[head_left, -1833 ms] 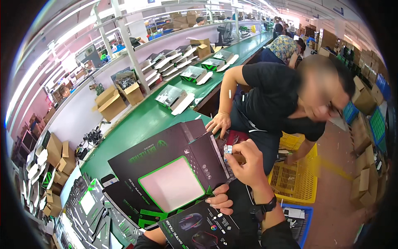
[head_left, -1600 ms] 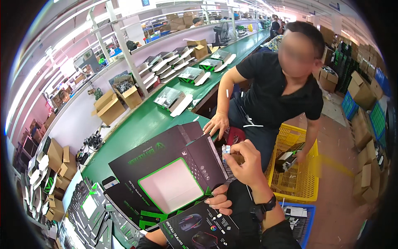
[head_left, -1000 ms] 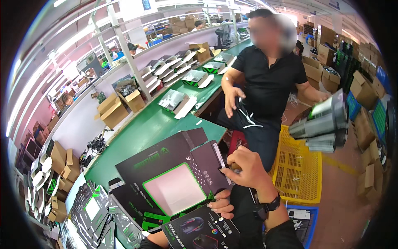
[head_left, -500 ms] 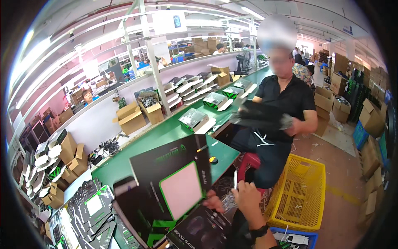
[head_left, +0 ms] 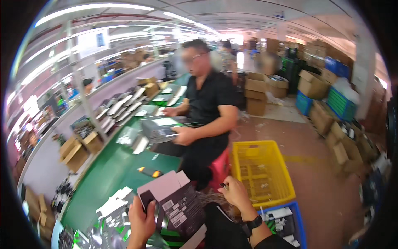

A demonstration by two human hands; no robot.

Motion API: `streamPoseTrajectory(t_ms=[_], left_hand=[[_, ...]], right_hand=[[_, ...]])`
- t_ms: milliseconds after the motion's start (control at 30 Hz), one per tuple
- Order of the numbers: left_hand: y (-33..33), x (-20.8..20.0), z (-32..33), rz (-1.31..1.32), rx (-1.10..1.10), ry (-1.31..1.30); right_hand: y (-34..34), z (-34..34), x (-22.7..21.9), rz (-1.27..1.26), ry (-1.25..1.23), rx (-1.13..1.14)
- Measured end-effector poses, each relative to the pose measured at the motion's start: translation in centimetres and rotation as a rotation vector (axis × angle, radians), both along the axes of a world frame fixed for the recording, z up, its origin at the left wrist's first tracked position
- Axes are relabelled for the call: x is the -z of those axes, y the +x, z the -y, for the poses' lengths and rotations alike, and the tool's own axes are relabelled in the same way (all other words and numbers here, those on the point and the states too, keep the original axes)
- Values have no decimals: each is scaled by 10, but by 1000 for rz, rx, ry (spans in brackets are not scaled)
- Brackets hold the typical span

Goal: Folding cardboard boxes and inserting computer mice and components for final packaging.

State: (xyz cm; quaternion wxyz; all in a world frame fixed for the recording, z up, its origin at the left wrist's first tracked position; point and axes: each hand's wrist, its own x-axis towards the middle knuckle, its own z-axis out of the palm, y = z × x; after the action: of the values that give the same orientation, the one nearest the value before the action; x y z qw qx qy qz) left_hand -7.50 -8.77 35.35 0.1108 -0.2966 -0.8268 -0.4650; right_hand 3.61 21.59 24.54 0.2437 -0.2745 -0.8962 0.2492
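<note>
Black printed carton: in the left hand, just right of the thumb; apart from the right hand, which is beyond its right side. Carton tilted, pale flaps standing out at the far end, toward the bench; label panel faces right and back toward the wearer. Panel's long side seems to run away from the body, leaning left; near end blurred and cropped, so exact axis unclear.

Left hand part closed, thumb one side, fingers the other, carton's left edge between. Right hand drawn in, thumb to forefinger, small dark piece pinched at the tips; too small to name.

Orange-and-black cutter on green bench, beyond the flaps. Yellow basket right of the right hand.
</note>
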Motion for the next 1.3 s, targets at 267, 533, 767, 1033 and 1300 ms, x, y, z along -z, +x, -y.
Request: streamPoseTrajectory(t_ms=[267, 533, 767, 1033, 1300], left_hand=[[31, -15, -65, -174, 510, -347], [30, 5, -97, -73, 767, -110], [48, 8, -98, -519, 461, -150], [48, 84, -84, 392, 1067, -101], [34, 76, -71, 790, 743, 159]], right_hand=[[61, 52, -61, -191, 35, -559], [91, 62, -37, -91, -26, -388], [103, 41, -80, -88, 230, 15], [62, 69, -99, -554, 311, -487], [65, 48, -71, -802, 260, 47]])
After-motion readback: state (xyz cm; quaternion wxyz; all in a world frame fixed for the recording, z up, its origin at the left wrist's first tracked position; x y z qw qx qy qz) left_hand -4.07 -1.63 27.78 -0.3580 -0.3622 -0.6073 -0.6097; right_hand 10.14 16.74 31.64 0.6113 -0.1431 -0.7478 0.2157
